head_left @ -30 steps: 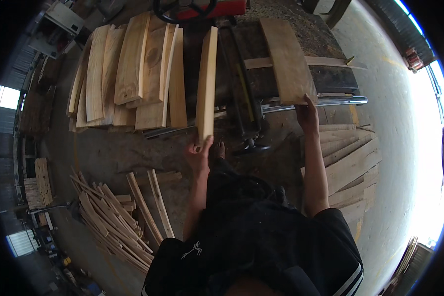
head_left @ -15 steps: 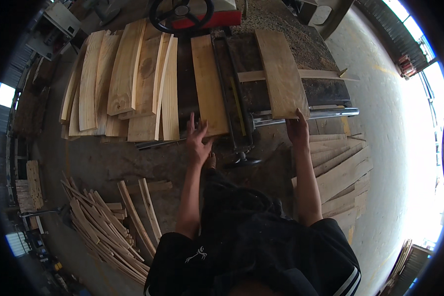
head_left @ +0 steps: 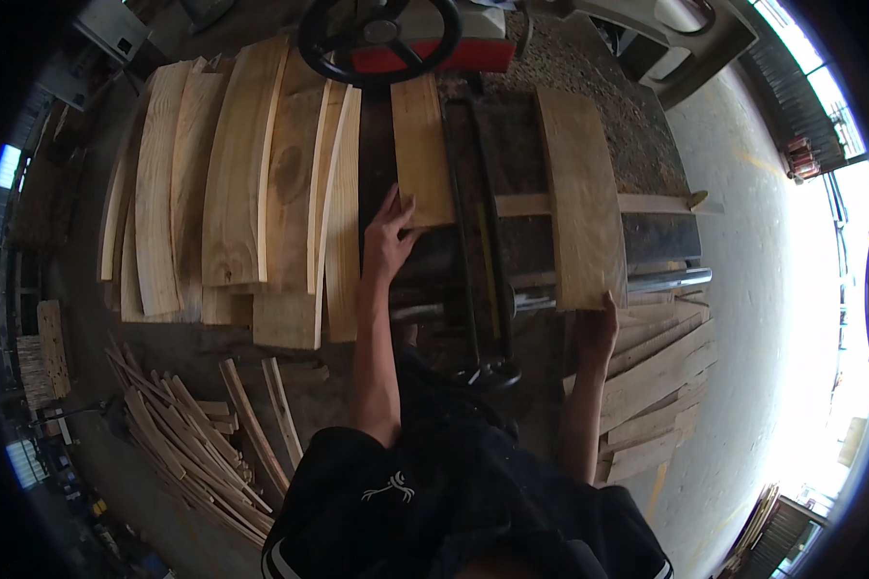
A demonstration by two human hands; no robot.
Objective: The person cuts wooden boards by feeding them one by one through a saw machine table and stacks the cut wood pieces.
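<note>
My left hand (head_left: pixel 390 243) is at the near end of a narrow pale board (head_left: pixel 423 154), which lies on the dark machine table left of a black metal guide rail (head_left: pixel 468 232). Its fingers are apart, touching the board's left edge and end without wrapping round it. On the other side of the rail, a wider brown board (head_left: pixel 581 193) lies lengthwise across a thin wooden strip (head_left: pixel 657 204). My right hand (head_left: pixel 597 333) grips that board's near right corner, the thumb along the edge and the other fingers largely hidden.
Several boards (head_left: pixel 237 174) are stacked at the left. A black handwheel (head_left: pixel 380 39) stands at the far side, before a red part. A metal bar (head_left: pixel 666 279) runs along the near edge. Thin offcuts (head_left: pixel 188 444) lie on the floor at left, more planks (head_left: pixel 657 386) at right.
The narrow board has slid away from me along the rail, with my left hand following its end. My right hand keeps its hold on the wider board. The whole view has shifted.
</note>
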